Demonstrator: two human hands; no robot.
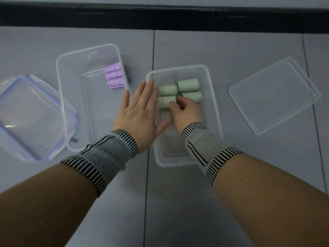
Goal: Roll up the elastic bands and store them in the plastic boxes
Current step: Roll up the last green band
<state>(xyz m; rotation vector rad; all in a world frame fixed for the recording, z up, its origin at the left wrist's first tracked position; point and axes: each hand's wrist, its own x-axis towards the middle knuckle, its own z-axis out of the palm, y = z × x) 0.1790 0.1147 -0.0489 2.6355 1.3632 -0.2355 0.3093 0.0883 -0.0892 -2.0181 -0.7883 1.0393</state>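
We guess green rolls (167,102) soft, springy, light: right hand (187,113) fingers pinch one's end; left hand (140,107) flat on box (211,97) rim.

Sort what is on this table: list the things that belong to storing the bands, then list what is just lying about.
In the job:
green rolls
right box
purple rolls
left box
right hand, fingers on a green roll
left hand, flat against the right box's left wall

Lying about:
blue-clip lid
clear lid
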